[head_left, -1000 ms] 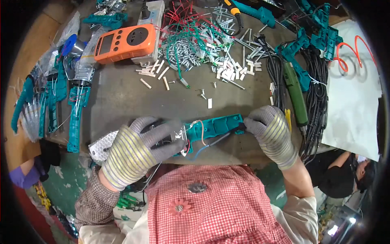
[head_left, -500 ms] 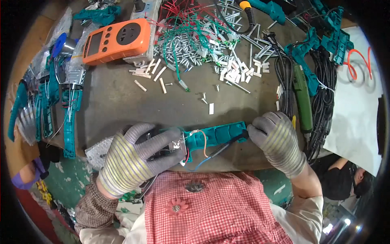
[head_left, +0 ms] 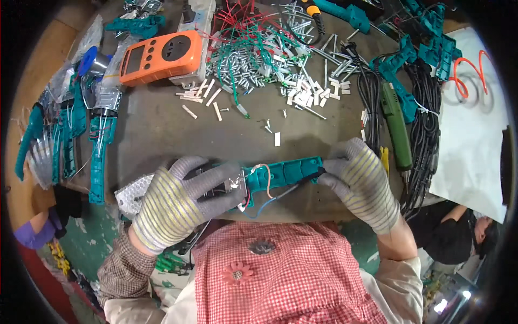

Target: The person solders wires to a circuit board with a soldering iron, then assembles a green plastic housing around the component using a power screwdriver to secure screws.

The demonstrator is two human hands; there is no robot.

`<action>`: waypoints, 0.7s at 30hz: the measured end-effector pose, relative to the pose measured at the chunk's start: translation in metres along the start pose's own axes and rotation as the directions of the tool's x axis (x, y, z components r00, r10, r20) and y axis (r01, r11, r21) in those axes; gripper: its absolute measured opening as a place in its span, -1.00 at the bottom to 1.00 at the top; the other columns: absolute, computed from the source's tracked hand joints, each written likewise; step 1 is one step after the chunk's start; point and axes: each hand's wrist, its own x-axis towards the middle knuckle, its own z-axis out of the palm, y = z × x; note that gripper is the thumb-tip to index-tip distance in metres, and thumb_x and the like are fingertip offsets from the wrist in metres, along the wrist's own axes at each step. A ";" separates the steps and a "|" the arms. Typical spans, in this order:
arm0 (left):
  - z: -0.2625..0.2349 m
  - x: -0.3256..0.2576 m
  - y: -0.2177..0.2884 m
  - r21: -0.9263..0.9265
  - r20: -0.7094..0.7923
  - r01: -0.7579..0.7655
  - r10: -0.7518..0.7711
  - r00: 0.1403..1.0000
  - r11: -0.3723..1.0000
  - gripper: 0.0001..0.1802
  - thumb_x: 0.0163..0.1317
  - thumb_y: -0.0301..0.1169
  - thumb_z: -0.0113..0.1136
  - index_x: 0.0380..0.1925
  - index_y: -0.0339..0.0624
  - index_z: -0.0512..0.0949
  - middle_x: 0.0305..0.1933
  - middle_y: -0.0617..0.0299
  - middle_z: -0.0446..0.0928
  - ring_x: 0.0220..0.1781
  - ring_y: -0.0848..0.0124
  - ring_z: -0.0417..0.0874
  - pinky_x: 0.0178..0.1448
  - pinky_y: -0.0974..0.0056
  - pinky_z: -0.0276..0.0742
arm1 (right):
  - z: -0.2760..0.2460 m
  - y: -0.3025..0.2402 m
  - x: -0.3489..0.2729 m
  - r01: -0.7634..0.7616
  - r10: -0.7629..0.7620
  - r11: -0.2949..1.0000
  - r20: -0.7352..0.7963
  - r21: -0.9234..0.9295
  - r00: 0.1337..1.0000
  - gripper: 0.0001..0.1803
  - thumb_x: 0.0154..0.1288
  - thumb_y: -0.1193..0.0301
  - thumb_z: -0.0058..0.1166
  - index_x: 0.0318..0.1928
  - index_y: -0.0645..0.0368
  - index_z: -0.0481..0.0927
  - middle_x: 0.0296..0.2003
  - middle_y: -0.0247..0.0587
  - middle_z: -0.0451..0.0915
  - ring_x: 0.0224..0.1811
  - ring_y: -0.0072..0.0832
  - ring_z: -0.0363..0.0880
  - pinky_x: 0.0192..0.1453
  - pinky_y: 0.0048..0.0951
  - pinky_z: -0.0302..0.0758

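A long teal plastic tool housing lies crosswise near the front edge of the dark workbench, with thin red, orange and blue wires hanging out of its middle. My left hand, in a grey striped glove, grips the housing's left end, where a metal part shows. My right hand, gloved the same, holds the right end between fingers and thumb.
An orange meter sits at the back left. Behind the hands are several loose white sleeves and a heap of metal pins with red and green wires. Teal housings lie left, black cables and a green tool right.
The view has shifted slightly. Both hands keep hold of the teal housing, which sits about where it was, with the left fingers wrapped a little further over its end.
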 end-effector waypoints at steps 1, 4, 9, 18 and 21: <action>0.000 -0.001 0.002 -0.036 0.015 0.019 -0.019 1.000 0.999 -0.60 0.12 -0.29 0.35 0.00 0.25 0.84 0.24 0.19 0.73 0.18 0.04 0.68 0.18 -0.02 0.70 | -0.002 -0.001 0.000 0.005 -0.005 1.000 0.000 -0.001 1.000 -0.67 0.05 0.42 0.55 -0.16 0.16 0.73 -0.18 -0.19 0.60 -0.17 -0.22 0.61 -0.10 -0.17 0.60; -0.002 -0.002 0.005 -0.022 0.021 0.038 -0.038 0.999 0.999 -0.60 0.14 -0.30 0.33 0.01 0.25 0.84 0.26 0.20 0.72 0.16 0.04 0.69 0.15 -0.03 0.72 | -0.003 -0.009 0.004 -0.338 0.309 0.868 0.138 0.365 0.941 -0.72 0.12 0.59 0.45 -0.13 0.17 0.71 -0.19 -0.16 0.62 -0.20 -0.14 0.62 -0.12 -0.17 0.60; -0.002 -0.004 0.006 -0.010 0.014 0.029 -0.028 0.999 1.000 -0.59 0.16 -0.30 0.33 0.04 0.27 0.82 0.30 0.23 0.70 0.16 0.04 0.68 0.14 -0.04 0.74 | 0.019 -0.007 0.006 0.132 -0.104 0.949 -0.112 0.287 0.988 -0.70 0.16 0.73 0.29 -0.13 0.13 0.69 -0.20 -0.17 0.64 -0.19 -0.11 0.66 -0.10 -0.18 0.62; 0.001 -0.010 0.002 -0.012 0.023 0.030 -0.030 0.999 0.999 -0.58 0.18 -0.28 0.34 0.08 0.29 0.79 0.35 0.27 0.68 0.22 0.04 0.68 0.13 -0.03 0.75 | 0.042 -0.022 0.017 0.077 -0.046 0.977 -0.156 0.198 0.987 -0.73 0.10 0.55 0.43 -0.14 0.07 0.74 -0.21 -0.22 0.71 -0.17 -0.11 0.71 -0.08 -0.11 0.65; 0.002 -0.007 0.002 -0.020 0.007 0.031 -0.031 0.999 0.999 -0.58 0.19 -0.28 0.33 0.08 0.29 0.79 0.35 0.27 0.68 0.19 0.05 0.67 0.13 -0.02 0.74 | 0.042 -0.030 0.018 0.008 0.023 0.983 -0.161 0.186 0.987 -0.75 0.16 0.50 0.42 -0.12 0.07 0.76 -0.23 -0.20 0.72 -0.16 -0.10 0.73 -0.09 -0.11 0.67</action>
